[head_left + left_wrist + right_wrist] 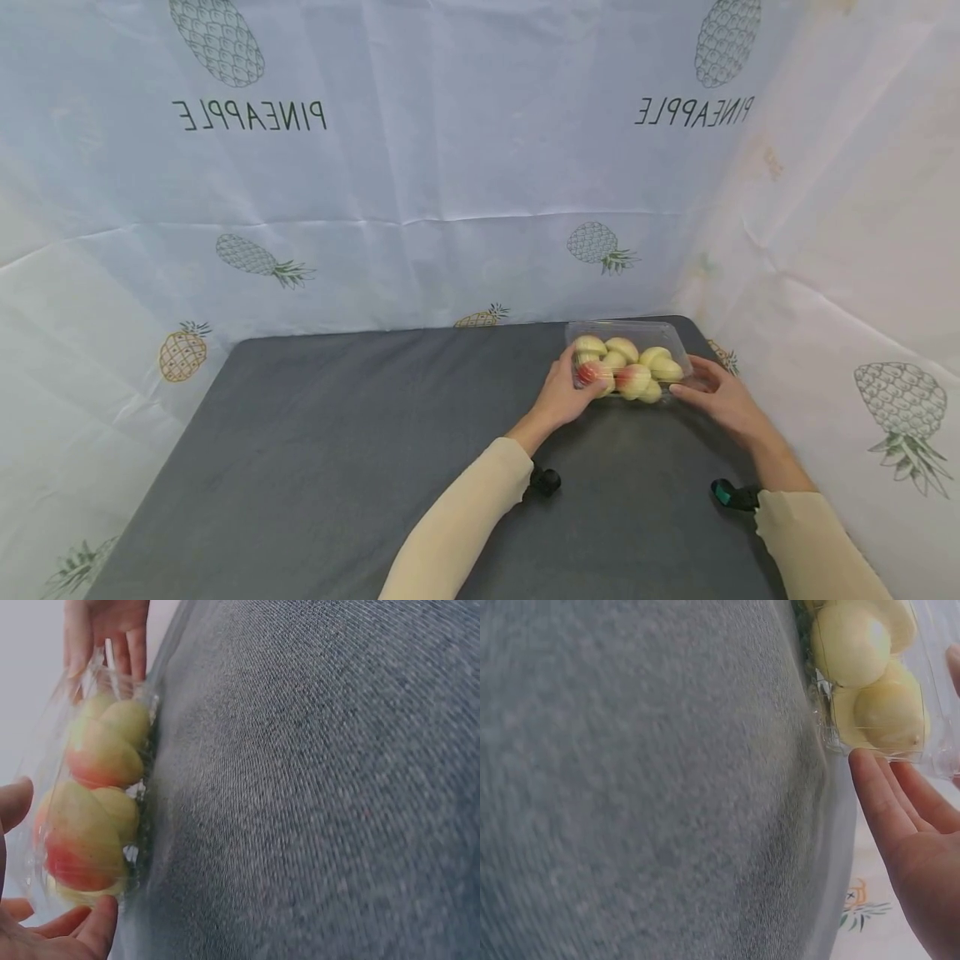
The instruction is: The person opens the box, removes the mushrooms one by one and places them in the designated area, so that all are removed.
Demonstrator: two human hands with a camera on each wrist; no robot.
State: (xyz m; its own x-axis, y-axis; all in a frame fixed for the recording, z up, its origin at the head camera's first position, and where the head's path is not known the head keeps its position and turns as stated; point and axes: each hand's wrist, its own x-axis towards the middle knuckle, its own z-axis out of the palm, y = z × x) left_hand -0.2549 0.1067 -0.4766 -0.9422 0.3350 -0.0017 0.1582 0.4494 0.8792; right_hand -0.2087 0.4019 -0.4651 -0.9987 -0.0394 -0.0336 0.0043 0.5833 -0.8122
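A clear plastic fruit box (622, 327) holding several pale yellow fruits (633, 381), some blushed red, is at the far right of the dark table. My left hand (564, 385) grips its left end, thumb in front and fingers around the side. At the opposite end, my right hand (723, 400) holds the box between thumb and fingers. The left wrist view shows the red-blushed fruit (84, 844) through the plastic, near the left fingertips (103, 919). In the right wrist view, the right fingertips (861, 759) lie against the box's end, close over the table.
The dark grey cloth-covered table (337, 467) stretches to the left and front. A white pineapple-print curtain (450, 167) hangs behind the table's back edge, and another printed curtain (847, 283) stands close along the right side. Black straps with small devices (546, 482) sit at both wrists.
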